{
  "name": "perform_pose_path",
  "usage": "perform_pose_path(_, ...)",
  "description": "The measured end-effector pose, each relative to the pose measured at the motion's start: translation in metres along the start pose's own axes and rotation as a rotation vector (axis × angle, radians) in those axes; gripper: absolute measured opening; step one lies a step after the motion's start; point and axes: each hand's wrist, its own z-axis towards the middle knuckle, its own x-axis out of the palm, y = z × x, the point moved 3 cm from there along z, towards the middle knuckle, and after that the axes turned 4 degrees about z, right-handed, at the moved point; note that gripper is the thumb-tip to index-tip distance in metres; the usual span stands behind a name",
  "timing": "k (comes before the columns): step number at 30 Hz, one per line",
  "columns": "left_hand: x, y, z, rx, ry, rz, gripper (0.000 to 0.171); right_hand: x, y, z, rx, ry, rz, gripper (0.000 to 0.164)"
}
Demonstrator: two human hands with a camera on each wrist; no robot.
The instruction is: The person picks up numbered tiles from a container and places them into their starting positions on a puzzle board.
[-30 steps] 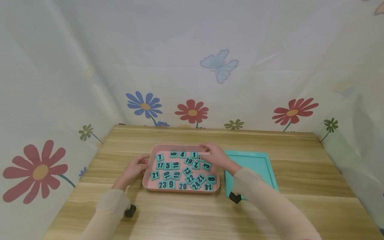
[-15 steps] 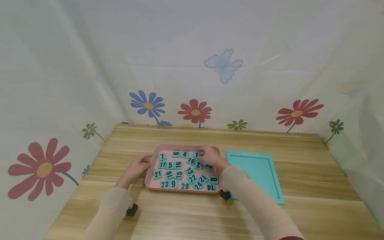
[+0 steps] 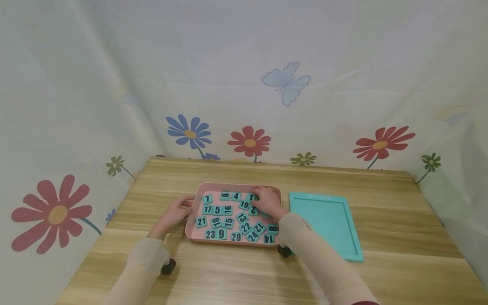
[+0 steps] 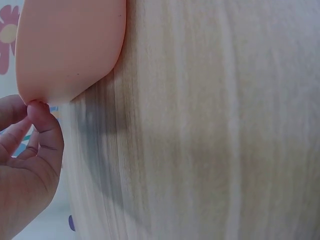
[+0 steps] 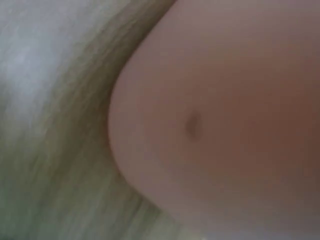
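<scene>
A person wears long cream sleeves, the left sleeve (image 3: 146,258) and the right sleeve (image 3: 324,260) alike in colour and loose toward the wrist, leaving the left hand (image 3: 174,215) and right hand (image 3: 269,203) bare. Small, angular black blocks, one left (image 3: 168,267) and one right (image 3: 284,251), jut from the cuffs. A dark marking (image 3: 306,224), too small to read, dots the right sleeve; dark red (image 3: 365,303) edges its lower end.

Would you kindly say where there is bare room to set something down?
Bare: the wooden table right of the turquoise board, and in front of the pink tray between the sleeves. Crowded: inside the tray, among the number tiles and right hand.
</scene>
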Motion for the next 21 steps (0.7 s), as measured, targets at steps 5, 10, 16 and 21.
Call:
perform_pose_path(5, 0.0008, -0.0041, -0.0013, 0.009, 0.001, 0.009, 0.045, 0.0025, 0.0002, 0.0013, 0.019, -0.080, -0.114, 0.034)
perform_pose_path(10, 0.0018, -0.0048, -0.0004, 0.004, 0.008, 0.007, 0.045, 0.0030, 0.0011, -0.0005, 0.025, -0.100, -0.167, 0.032)
perform_pose_path(16, 0.0011, -0.0056, -0.0014, -0.002, 0.004, 0.015, 0.045, 0.0035, 0.0001, -0.0016, 0.041, -0.094, -0.161, 0.035)
perform_pose_path(21, -0.0001, -0.0058, -0.0031, 0.000, 0.004, 0.030, 0.045, 0.0034, -0.0005, -0.0031, 0.012, -0.097, -0.111, 0.037)
